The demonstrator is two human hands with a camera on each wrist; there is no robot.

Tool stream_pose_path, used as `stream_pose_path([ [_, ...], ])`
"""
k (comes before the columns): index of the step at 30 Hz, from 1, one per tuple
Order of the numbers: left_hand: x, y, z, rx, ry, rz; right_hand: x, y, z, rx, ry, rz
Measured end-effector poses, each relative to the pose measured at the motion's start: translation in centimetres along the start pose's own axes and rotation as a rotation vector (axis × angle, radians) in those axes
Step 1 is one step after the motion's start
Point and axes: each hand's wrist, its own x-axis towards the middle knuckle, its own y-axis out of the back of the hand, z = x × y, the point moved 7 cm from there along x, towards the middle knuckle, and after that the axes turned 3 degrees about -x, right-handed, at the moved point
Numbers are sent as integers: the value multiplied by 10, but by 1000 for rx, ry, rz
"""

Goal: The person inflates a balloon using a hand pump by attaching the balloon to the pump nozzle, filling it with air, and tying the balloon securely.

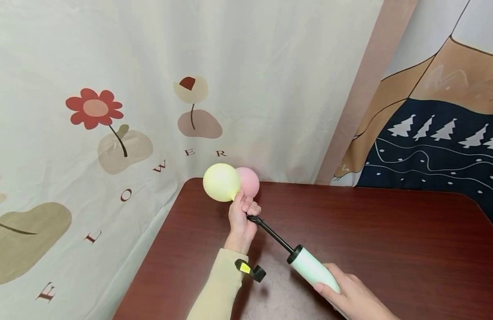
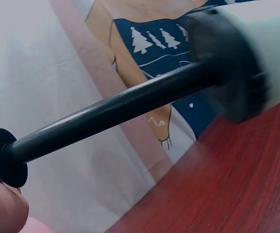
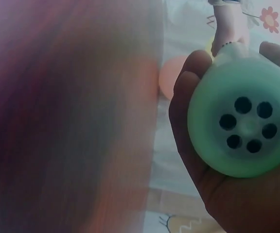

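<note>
My left hand (image 1: 243,214) grips the nozzle end of a hand balloon pump (image 1: 315,268), fingers curled round the neck of an inflated pale yellow balloon (image 1: 221,182). The nozzle itself is hidden in the fist. From that fist a black pump rod (image 2: 106,114) runs out to the mint-green barrel, with a good length of it showing. Round the barrel curls my right hand (image 1: 352,291), at the lower right of the head view. In the right wrist view the barrel's round end (image 3: 249,127) faces the camera, with several dark holes in it.
A pink balloon (image 1: 250,181) sits behind the yellow one, near the back edge of the dark red wooden table (image 1: 390,240). Printed curtains (image 1: 270,89) hang close behind the table and along its left side. A black strap mount (image 1: 250,270) is on the left wrist.
</note>
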Motion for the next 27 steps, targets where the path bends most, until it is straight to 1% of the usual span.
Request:
stream_pose_path([
  [3,1,2,3,-20,-11,2,-3,1,4,-15,18,0],
  [5,-1,3,1,-15,-9,-4,-2,0,6,-20,3,-12],
  [8,-5,3,-6,9,-6,-10,2,-2,5,-25,-20,-24],
  [11,-11,2,-18,35,7,-10,8,-4,0,-25,-24,-16],
  [14,-17,1,-30,55,22,2,16,-4,-10,-38,10,36],
  [17,-22,0,-41,82,37,9,25,-2,-22,-56,68,126],
  [19,-25,-1,-44,96,40,11,28,-1,-28,-60,100,182],
  [22,-25,-1,-44,110,39,19,31,-1,-34,-40,115,228],
  [25,-23,-1,-39,114,32,31,32,-2,-35,-3,94,222],
  [27,-20,-2,-34,109,26,32,31,-3,-33,9,74,204],
])
